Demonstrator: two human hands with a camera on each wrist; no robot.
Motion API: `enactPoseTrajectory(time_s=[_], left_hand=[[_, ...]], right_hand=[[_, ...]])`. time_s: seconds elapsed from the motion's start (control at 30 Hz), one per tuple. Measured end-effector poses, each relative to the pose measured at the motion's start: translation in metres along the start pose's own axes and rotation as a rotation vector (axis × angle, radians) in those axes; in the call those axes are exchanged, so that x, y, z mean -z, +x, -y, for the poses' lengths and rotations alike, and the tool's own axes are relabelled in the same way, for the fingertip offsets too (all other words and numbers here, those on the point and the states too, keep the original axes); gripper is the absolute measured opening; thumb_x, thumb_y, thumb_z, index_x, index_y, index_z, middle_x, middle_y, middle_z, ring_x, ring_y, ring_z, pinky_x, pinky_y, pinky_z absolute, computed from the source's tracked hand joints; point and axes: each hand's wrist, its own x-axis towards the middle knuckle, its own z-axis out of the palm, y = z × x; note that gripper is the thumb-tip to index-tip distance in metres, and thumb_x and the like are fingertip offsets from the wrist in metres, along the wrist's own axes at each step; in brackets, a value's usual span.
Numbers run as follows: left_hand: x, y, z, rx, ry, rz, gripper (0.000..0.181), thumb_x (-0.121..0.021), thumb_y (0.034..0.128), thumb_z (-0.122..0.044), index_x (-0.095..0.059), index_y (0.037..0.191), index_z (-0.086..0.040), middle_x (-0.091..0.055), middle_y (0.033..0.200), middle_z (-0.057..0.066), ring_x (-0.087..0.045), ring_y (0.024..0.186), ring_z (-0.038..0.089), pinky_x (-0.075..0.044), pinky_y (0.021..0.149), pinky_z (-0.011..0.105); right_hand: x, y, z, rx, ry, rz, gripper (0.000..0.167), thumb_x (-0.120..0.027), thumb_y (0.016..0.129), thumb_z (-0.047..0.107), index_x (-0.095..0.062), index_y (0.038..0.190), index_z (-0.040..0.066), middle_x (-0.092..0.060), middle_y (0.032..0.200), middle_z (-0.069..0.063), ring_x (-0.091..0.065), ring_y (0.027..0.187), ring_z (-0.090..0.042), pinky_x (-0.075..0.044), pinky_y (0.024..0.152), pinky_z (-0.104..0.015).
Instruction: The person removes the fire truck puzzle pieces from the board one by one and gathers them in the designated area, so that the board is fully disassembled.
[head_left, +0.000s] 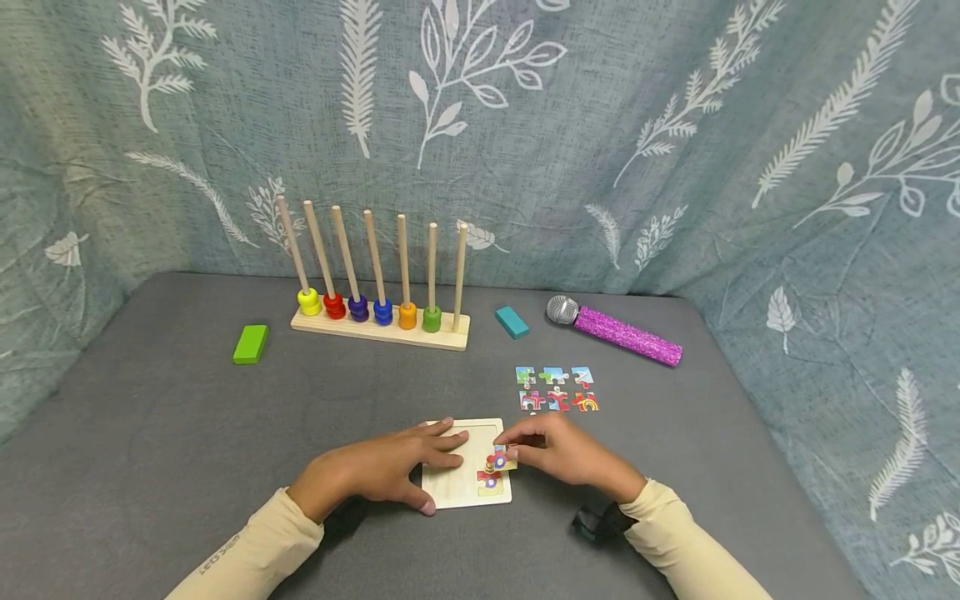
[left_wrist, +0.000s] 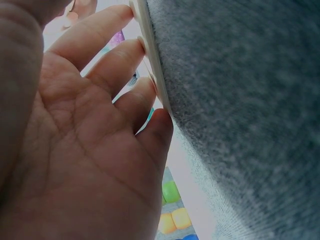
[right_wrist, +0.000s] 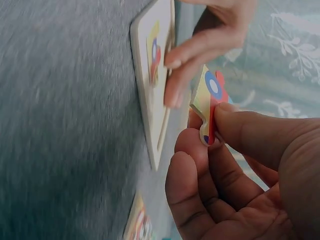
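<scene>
My left hand lies with fingers spread over the left part of a shallow wooden puzzle tray, its fingertips touching the board. In the left wrist view, those fingertips meet the tray's edge. My right hand pinches a jigsaw puzzle piece between thumb and fingers, just above the tray's right side. Red, yellow and a blue ring show on that piece. Another puzzle piece of similar colours lies in the tray's lower right corner. Beyond my right hand, several loose puzzle pieces are laid out in rows.
A wooden peg rack with coloured beads stands at the back. A green block lies to its left, a teal block to its right. Farther right is a toy microphone with a purple glittery handle. A patterned curtain hangs behind the table.
</scene>
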Motion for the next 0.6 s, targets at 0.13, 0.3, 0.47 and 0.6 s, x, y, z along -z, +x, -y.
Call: enactPoseTrajectory(time_s=[0.13,0.3,0.47,0.6], left_hand=[[-0.001,0.001,-0.002,0.018,0.005,0.012,0.066,-0.080,0.0806,-0.031,-0.056,0.138,-0.011,-0.033,0.155,0.001,-0.019,0.145,0.031,-0.025,0.110,0.054],[-0.006,0.002,-0.002,0.039,0.000,0.030,0.066,-0.080,0.0803,-0.032,-0.056,0.139,-0.013,-0.033,0.155,-0.002,-0.018,0.146,0.028,-0.026,0.111,0.052],[-0.004,0.001,-0.001,0.019,-0.022,0.012,0.065,-0.080,0.0808,-0.029,-0.056,0.138,-0.011,-0.033,0.155,0.001,-0.018,0.145,0.030,-0.024,0.110,0.055],[-0.001,0.000,-0.001,0.006,-0.010,0.005,0.065,-0.080,0.0806,-0.030,-0.057,0.138,-0.011,-0.033,0.155,0.001,-0.018,0.145,0.030,-0.024,0.110,0.054]], right_hand=[[0.007,-0.006,-0.003,-0.015,-0.007,-0.027,0.016,-0.064,0.093,0.003,-0.073,0.106,0.000,-0.071,0.099,-0.004,-0.063,0.085,-0.008,-0.053,0.075,-0.029],[0.015,-0.014,-0.010,-0.030,-0.002,-0.033,0.015,-0.065,0.092,0.002,-0.073,0.104,-0.002,-0.072,0.097,-0.005,-0.062,0.082,-0.008,-0.053,0.071,-0.027],[0.029,-0.017,-0.018,-0.025,-0.016,-0.065,0.016,-0.066,0.091,0.000,-0.073,0.104,-0.003,-0.073,0.098,-0.008,-0.064,0.082,-0.009,-0.053,0.071,-0.027],[0.040,-0.018,-0.023,-0.065,-0.034,-0.069,0.016,-0.065,0.091,0.000,-0.073,0.104,-0.004,-0.072,0.097,-0.008,-0.062,0.081,-0.009,-0.052,0.071,-0.026]])
